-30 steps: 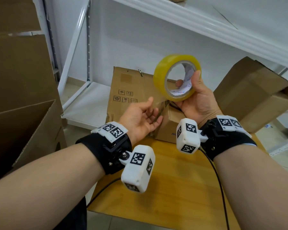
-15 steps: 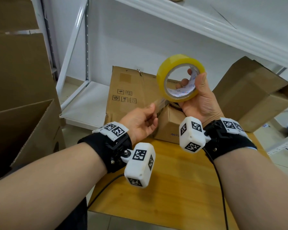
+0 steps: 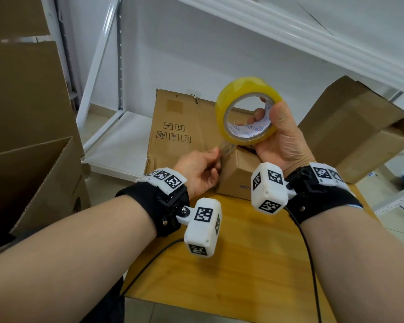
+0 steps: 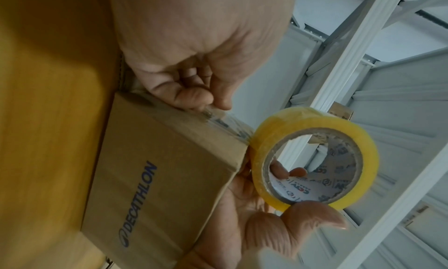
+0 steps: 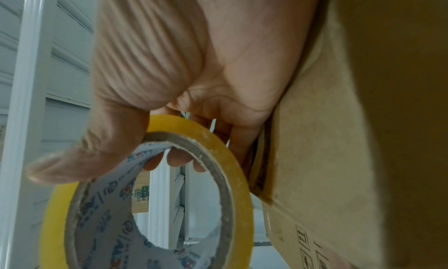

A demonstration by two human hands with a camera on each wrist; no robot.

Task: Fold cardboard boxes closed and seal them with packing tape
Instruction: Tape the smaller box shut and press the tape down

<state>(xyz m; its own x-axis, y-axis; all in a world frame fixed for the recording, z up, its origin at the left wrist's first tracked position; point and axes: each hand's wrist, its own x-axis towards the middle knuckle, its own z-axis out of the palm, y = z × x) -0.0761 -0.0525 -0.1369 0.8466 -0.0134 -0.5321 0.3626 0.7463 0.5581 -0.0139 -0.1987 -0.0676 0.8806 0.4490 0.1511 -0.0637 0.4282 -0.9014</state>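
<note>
Your right hand holds the yellow tape roll upright above the small box, thumb on the outer rim and fingers hooked through the core. Your left hand pinches the free end of the clear tape strip, which stretches from the roll across the box's top edge. The small box, printed DECATHLON, sits on the wooden surface. A larger flattened carton stands just behind it, against the white shelf.
</note>
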